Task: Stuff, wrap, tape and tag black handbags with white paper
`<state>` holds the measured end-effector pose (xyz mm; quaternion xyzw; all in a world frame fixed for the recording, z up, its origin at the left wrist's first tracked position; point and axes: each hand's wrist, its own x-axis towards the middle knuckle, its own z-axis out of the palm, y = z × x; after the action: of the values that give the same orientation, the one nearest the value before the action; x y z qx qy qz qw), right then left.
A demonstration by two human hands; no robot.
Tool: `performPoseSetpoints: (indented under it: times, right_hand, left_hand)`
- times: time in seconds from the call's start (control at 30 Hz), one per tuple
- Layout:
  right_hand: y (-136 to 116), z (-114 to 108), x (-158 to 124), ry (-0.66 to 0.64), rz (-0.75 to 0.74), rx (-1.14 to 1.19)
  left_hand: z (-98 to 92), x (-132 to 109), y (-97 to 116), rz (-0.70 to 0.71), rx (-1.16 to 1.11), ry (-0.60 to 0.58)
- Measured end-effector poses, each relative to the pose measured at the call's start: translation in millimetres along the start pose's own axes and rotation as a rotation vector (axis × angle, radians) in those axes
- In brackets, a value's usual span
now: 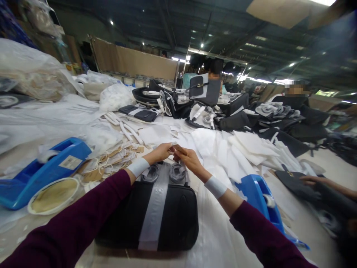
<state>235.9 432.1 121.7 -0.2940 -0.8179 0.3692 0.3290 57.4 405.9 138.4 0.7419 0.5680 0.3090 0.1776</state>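
Observation:
My left hand (161, 152) and my right hand (190, 159) meet above the far edge of a black bag. Fingers of both are closed on a small brown tag (180, 149), which looks like cardboard. Below them the black bag (178, 216) lies flat on the table. A pale wrapping strip (154, 216) runs over its middle. Two coiled, wrapped straps (177, 172) sit at the bag's far side, just under my hands. To the left lies a pile of brown hang tags (95, 175) with white strings.
A blue tape dispenser (69, 156) and a round tub (55, 195) stand left; another blue dispenser (258, 193) stands right. White foam sheets (248, 149) and black bags (234, 121) fill the far side. A co-worker's hand (312, 180) rests on a dark bag at right.

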Motion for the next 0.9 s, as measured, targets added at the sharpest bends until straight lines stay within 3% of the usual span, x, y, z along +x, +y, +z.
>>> performPoseSetpoints:
  times: [0.13, 0.33, 0.63, 0.9]
  right_hand:
    - [5.4, 3.5, -2.4, 0.079, 0.056, -0.048]
    - [-0.2, 3.9, -3.4, 0.105, 0.130, -0.158]
    - [1.8, 19.7, 1.9, 0.095, 0.080, -0.122]
    - [-7.1, 17.1, 1.2, 0.097, 0.089, -0.057]
  left_hand:
    - [13.1, 3.1, -10.4, 0.038, -0.092, -0.048]
    - [11.2, 0.3, -15.8, 0.045, -0.158, -0.072]
    - [13.0, -3.4, -14.5, 0.000, -0.025, -0.077]
    - [14.5, -8.2, -12.1, -0.049, 0.050, -0.090]
